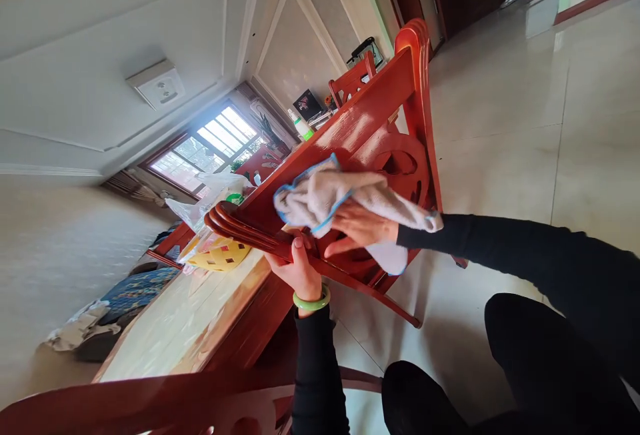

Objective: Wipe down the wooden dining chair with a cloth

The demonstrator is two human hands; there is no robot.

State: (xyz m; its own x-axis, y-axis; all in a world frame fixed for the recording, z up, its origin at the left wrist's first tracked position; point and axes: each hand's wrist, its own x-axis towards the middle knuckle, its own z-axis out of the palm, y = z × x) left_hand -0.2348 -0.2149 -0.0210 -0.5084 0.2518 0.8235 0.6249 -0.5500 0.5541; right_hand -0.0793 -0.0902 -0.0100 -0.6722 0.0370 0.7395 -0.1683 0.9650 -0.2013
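Observation:
A red-brown wooden chair (380,128) with a carved, openwork back stands tilted across the middle of the view. My left hand (299,275), with a pale green bangle at its wrist, is closed round the near side post of the chair's back, thumb on top. Against the backrest, my right hand (363,227) has a light cloth (325,192) with blue edging. The cloth is bunched ahead of the fingers and trails back over the hand to the wrist. Part of the palm side is hidden, and the cloth is slightly blurred.
A long table (165,328) runs along the left, bearing a yellow woven basket (220,254) with plastic bags. Another red-brown chair (150,402) is close in front at lower left. A green-and-white bottle (300,125) stands beyond the chair. Pale tiled floor (505,148) spreads to the right.

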